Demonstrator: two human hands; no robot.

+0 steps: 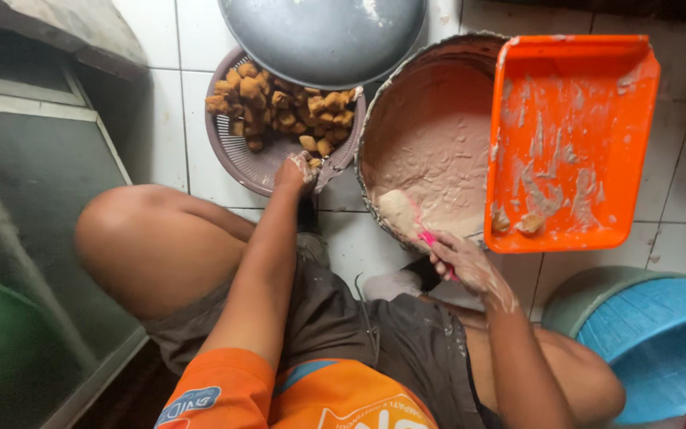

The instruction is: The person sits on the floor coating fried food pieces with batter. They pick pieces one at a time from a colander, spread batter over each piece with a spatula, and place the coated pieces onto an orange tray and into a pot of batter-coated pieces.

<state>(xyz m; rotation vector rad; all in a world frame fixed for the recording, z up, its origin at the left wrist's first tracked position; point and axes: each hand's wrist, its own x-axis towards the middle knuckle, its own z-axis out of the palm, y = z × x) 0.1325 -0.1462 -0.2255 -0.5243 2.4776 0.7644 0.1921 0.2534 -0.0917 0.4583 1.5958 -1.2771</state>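
Two hands work here, and I place everything from the big round metal basin of pale pinkish batter [438, 143] on the white tiled floor [160, 135]. My right hand [466, 262] sits at the basin's near rim, its grip closed around a pink-handled scraper [432, 241] whose batter-coated blade [398, 210] lies on the batter just inside that rim. The fingers and wrist are smeared with the same paste.

My left hand [295, 171] reaches to the left of the basin, to the near edge of a mauve round plastic sieve basket [248, 163]. The fingers are bunched narrowly on something small at that edge, but I cannot tell what they pinch, since paste covers them. Golden-brown fried cubes [279, 107] are heaped in the far half of the basket, well apart from my fingertips.

An orange rectangular plastic tray [569, 135] streaked with batter rests across the right side of the basin, covering that part of its rim. A few lumps lie in the tray's near-left corner. A grey round metal lid [323, 36] sits beyond the basin's left side and overlaps the far part of the basket. Near the right of the basin, past the tray, a blue plastic basket [660, 342] is nested in a green tub [589, 294]. My knees frame the basin's near side.
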